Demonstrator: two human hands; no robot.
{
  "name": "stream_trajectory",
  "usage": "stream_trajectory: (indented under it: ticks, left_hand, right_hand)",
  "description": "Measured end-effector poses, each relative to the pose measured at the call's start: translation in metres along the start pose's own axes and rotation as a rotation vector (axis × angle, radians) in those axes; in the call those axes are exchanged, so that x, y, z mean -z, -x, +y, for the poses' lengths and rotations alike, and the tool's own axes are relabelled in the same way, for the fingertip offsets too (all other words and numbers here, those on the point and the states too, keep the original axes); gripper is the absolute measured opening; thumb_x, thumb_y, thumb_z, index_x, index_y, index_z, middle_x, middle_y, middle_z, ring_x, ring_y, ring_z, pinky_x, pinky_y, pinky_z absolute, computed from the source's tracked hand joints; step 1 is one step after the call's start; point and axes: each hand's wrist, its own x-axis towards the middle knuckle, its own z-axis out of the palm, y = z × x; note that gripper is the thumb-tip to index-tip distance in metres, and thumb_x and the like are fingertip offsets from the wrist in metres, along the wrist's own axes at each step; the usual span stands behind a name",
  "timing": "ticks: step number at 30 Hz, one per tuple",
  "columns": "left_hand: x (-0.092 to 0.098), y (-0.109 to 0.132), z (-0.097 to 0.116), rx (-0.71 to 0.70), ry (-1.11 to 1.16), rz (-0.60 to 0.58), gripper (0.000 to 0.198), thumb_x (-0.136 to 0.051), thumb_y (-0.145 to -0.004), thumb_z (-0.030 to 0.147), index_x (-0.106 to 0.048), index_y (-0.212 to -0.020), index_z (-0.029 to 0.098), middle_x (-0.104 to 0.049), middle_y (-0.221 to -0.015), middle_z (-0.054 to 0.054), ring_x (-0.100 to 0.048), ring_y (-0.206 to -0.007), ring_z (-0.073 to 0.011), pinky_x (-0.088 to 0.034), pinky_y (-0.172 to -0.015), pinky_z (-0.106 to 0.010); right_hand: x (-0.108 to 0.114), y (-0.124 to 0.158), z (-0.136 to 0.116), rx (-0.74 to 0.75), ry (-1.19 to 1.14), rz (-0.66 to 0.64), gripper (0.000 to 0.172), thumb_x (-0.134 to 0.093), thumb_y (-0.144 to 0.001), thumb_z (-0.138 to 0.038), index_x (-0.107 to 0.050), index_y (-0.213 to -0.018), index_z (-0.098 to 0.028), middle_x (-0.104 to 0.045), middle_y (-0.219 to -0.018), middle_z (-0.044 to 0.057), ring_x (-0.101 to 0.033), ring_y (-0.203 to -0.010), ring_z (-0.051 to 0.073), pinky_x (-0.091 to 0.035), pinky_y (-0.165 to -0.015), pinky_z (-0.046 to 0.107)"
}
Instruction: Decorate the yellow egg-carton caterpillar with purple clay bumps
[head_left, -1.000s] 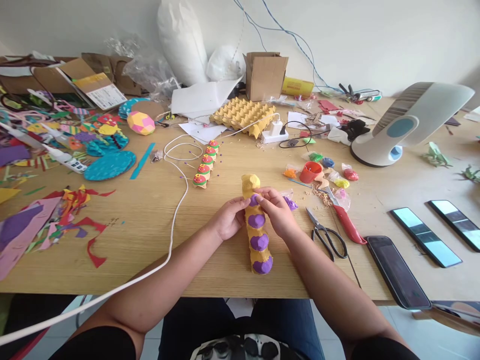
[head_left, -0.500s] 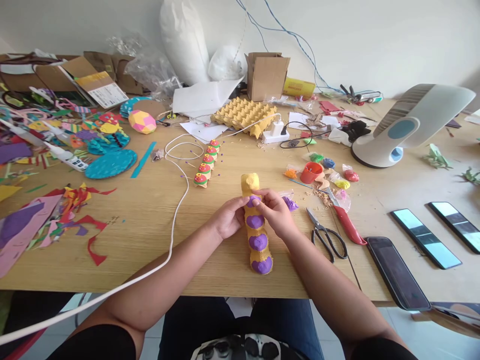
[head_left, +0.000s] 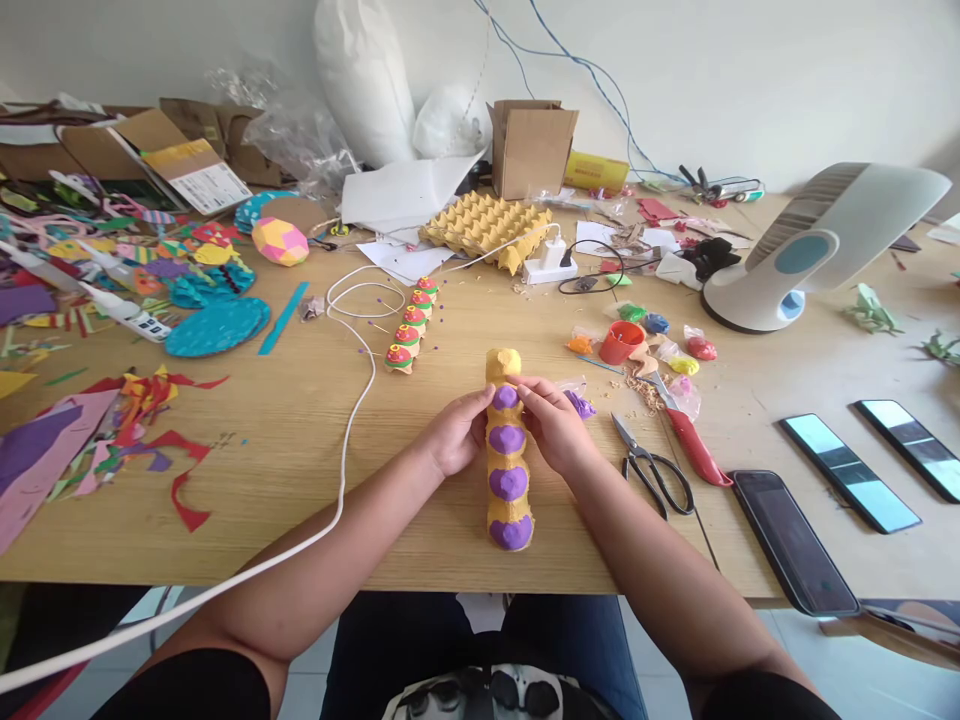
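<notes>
Between my hands a yellow egg-carton strip points away from me. Purple clay covers several of its bumps, while the far bump is bare yellow. My left hand grips the strip's left side, thumb beside the farthest purple bump. From the right, my right hand holds the same strip, thumb and forefinger at that bump's edge. A small bag of purple clay lies just past my right hand. Farther off to the left stands a finished-looking strip with red, green and yellow clay, pins scattered around it.
Scissors, a red-handled knife and a red cup lie to the right, with phones beyond. A white cable crosses my left forearm. A yellow egg tray sits at the back; paper scraps cover the left.
The strip's near end has swung slightly left, so it lies straighter. My thumbs have moved off the top of the farthest purple bump to its sides.
</notes>
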Motion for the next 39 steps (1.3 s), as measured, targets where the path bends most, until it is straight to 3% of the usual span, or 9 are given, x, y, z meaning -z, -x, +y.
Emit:
stream_trajectory:
  ticks: [4, 10, 19, 29, 34, 39]
  left_hand:
    - [0.0024, -0.0021, 0.0013, 0.024, 0.013, -0.030, 0.039, -0.076, -0.086, 0.047, -0.074, -0.109, 0.016, -0.076, -0.098, -0.007, -0.071, -0.082, -0.0183, -0.057, -0.073, -0.029]
    - [0.0052, -0.0023, 0.0010, -0.055, -0.111, -0.022, 0.033, -0.082, -0.080, 0.043, -0.076, -0.097, 0.015, -0.074, -0.088, -0.005, -0.067, -0.075, -0.0153, -0.053, -0.067, -0.026]
    - [0.0066, -0.0025, 0.0003, -0.097, -0.196, -0.040, 0.030, -0.080, -0.081, 0.042, -0.077, -0.092, 0.015, -0.073, -0.086, -0.005, -0.065, -0.074, -0.0151, -0.050, -0.067, -0.026]
    - [0.0062, -0.0032, -0.0002, -0.090, -0.176, -0.024, 0.031, -0.081, -0.080, 0.042, -0.078, -0.097, 0.015, -0.075, -0.091, -0.007, -0.066, -0.077, -0.0162, -0.051, -0.069, -0.026]
    - [0.0003, -0.0023, 0.0018, -0.082, -0.142, 0.034, 0.038, -0.083, -0.078, 0.046, -0.077, -0.097, 0.014, -0.076, -0.091, -0.007, -0.067, -0.078, -0.0166, -0.052, -0.073, -0.027]
    - [-0.0021, -0.0032, 0.0050, -0.080, -0.100, 0.022, 0.044, -0.072, -0.087, 0.053, -0.076, -0.103, 0.012, -0.076, -0.097, -0.009, -0.069, -0.084, -0.0174, -0.053, -0.077, -0.027]
  right_hand:
    - [0.0031, -0.0017, -0.0010, -0.033, -0.068, -0.052, 0.033, -0.083, -0.076, -0.044, -0.077, -0.102, -0.027, -0.074, -0.097, -0.001, -0.062, -0.081, 0.014, -0.046, -0.072, 0.026]
    - [0.0046, -0.0039, -0.0008, -0.051, -0.143, -0.075, 0.033, -0.088, -0.072, -0.035, -0.075, -0.100, -0.025, -0.075, -0.092, -0.001, -0.066, -0.083, 0.015, -0.048, -0.074, 0.027]
    - [0.0006, -0.0008, -0.0013, -0.067, -0.241, -0.075, 0.030, -0.087, -0.072, -0.033, -0.067, -0.093, -0.024, -0.069, -0.082, -0.004, -0.061, -0.071, 0.012, -0.046, -0.063, 0.024]
    - [-0.0011, -0.0002, 0.0001, -0.068, -0.254, -0.067, 0.035, -0.089, -0.070, -0.033, -0.062, -0.090, -0.025, -0.064, -0.080, -0.006, -0.056, -0.069, 0.012, -0.043, -0.062, 0.023]
    - [-0.0002, -0.0012, 0.0009, -0.068, -0.213, -0.108, 0.033, -0.085, -0.075, -0.041, -0.062, -0.094, -0.026, -0.066, -0.084, -0.005, -0.059, -0.071, 0.013, -0.045, -0.063, 0.024]
    - [0.0019, -0.0037, 0.0016, -0.038, -0.203, -0.109, 0.036, -0.088, -0.073, -0.036, -0.063, -0.098, -0.027, -0.069, -0.084, -0.004, -0.062, -0.072, 0.013, -0.049, -0.067, 0.026]
